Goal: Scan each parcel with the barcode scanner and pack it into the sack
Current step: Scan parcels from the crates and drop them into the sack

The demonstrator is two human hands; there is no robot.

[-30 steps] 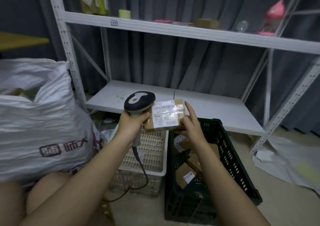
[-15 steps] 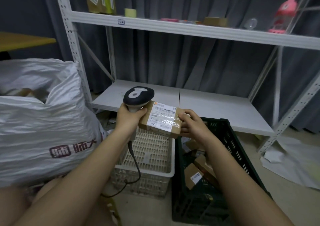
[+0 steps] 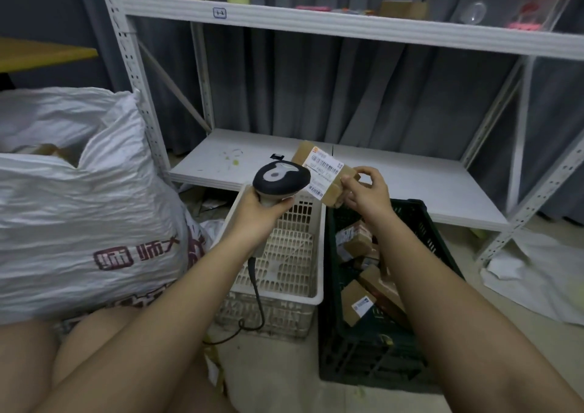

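Two hands, one scanner, two crates (one sack).

The scanner hides the parcel's left end (label print too small to read).

The white sack bore dark red printed Chinese characters, of which 师大 could be read beside a boxed logo; the parcel carried a white label with barcodes, its print too blurred to read; a small tag on the upper shelf read roughly "1-2".
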